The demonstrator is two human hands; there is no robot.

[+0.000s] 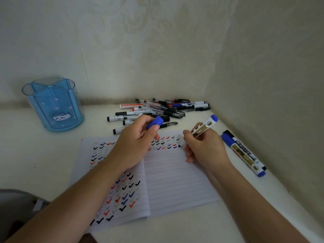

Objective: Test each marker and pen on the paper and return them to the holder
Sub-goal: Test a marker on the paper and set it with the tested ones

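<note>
An open lined notebook [175,178] lies on the white desk, its pages covered with red, blue and black check marks. My right hand [205,148] grips an uncapped blue marker [204,128] with its tip down on the right page's upper edge. My left hand [135,142] hovers over the notebook's spine and pinches the marker's blue cap [155,122]. A blue translucent pen holder [54,104] with a cat picture stands at the back left, nothing showing inside it.
A pile of pens and markers [157,111] lies against the back wall behind the notebook. Two capped markers [243,153], one blue and one black, lie by the right wall. Walls close the desk at the back and right. A dark object sits at bottom left.
</note>
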